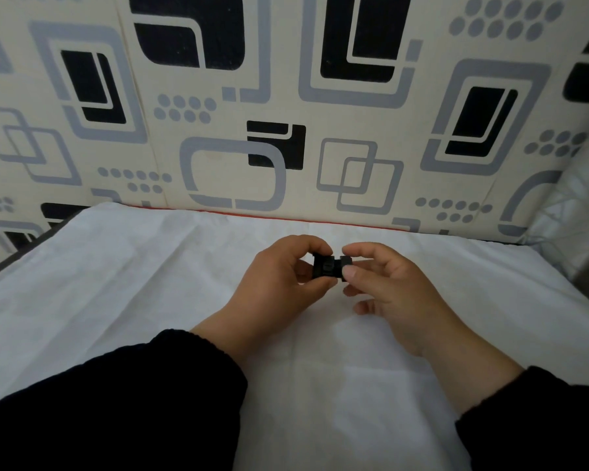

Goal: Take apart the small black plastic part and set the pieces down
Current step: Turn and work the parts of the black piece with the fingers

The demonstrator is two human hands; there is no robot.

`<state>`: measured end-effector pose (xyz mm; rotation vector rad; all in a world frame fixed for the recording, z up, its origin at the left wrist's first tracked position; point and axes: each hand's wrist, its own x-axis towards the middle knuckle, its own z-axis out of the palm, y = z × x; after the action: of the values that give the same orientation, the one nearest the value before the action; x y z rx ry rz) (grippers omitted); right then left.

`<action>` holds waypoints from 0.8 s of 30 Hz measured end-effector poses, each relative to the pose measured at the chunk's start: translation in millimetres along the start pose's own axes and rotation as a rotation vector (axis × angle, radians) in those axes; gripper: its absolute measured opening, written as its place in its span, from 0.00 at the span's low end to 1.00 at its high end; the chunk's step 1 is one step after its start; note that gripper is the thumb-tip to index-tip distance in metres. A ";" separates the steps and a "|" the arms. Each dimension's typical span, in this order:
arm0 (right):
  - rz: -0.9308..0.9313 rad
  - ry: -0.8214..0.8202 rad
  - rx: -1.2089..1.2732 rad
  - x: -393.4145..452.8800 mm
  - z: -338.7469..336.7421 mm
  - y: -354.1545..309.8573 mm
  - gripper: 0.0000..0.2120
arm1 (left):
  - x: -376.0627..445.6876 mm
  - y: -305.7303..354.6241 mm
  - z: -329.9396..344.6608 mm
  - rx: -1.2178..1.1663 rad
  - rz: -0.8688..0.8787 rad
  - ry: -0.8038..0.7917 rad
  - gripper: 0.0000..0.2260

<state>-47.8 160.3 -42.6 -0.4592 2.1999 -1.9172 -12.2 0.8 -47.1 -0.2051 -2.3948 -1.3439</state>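
A small black plastic part (pixel 330 267) is held in the air just above the white cloth, between both hands. My left hand (pixel 279 283) pinches its left end with thumb and fingers. My right hand (pixel 388 287) pinches its right end between thumb and forefinger, the other fingers loosely spread below. The part looks like two joined halves with a narrow seam in the middle; fingers hide both of its ends. Both forearms wear black sleeves.
A white cloth (pixel 150 300) covers the surface in front of me, with creases across it. A patterned cushion back (pixel 286 113) in cream, grey and black rises right behind it. A crinkled clear plastic sheet (pixel 578 215) lies at the right edge.
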 end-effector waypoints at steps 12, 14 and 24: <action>-0.060 -0.027 -0.067 -0.2 -0.7 0.8 0.14 | -1.1 0.2 0.4 -0.007 -0.019 0.000 0.08; -0.070 -0.032 -0.059 -0.3 -0.9 0.1 0.16 | -0.8 0.7 0.6 -0.004 0.001 0.008 0.09; 0.055 0.000 -0.014 0.8 1.5 0.1 0.12 | -2.0 6.2 -0.3 0.044 0.083 -0.006 0.17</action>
<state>-48.0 158.6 -42.9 -0.3959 2.2041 -1.8749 -8.3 4.0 -42.9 -0.2932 -2.3912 -1.2545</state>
